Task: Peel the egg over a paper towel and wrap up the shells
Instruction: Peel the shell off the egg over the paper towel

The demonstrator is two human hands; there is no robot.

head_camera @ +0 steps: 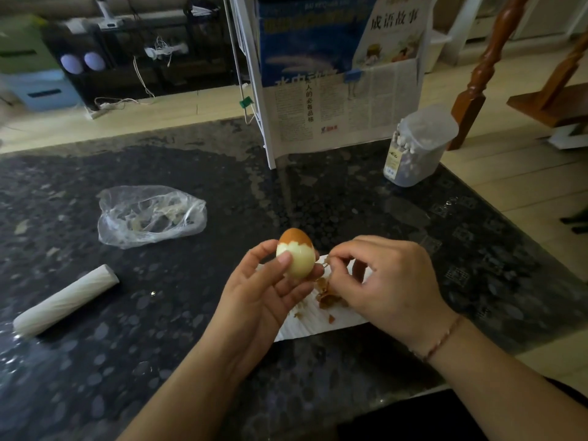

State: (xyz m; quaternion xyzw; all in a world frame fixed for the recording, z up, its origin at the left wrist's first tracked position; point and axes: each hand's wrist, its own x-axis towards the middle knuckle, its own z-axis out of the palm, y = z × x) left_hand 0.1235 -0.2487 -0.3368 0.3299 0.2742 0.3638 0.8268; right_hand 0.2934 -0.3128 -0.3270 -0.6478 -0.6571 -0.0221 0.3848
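My left hand (270, 288) holds a boiled egg (297, 254) upright between thumb and fingers. Its lower part is peeled white, and a brown shell cap remains on top. Right beside the egg, my right hand (391, 284) pinches a small piece of shell between thumb and fingertips. Under both hands a white paper towel (313, 326) lies flat on the dark table, with a pile of brown shell pieces (329, 297) on it. My hands hide part of the towel.
On the dark speckled table (159, 345) lie a rolled-up white paper towel roll (66, 302) at the left and a crumpled clear plastic bag (149, 214). Farther back stand a white newspaper rack (334, 106) and a clear lidded jar (420, 144). The table's right edge runs diagonally.
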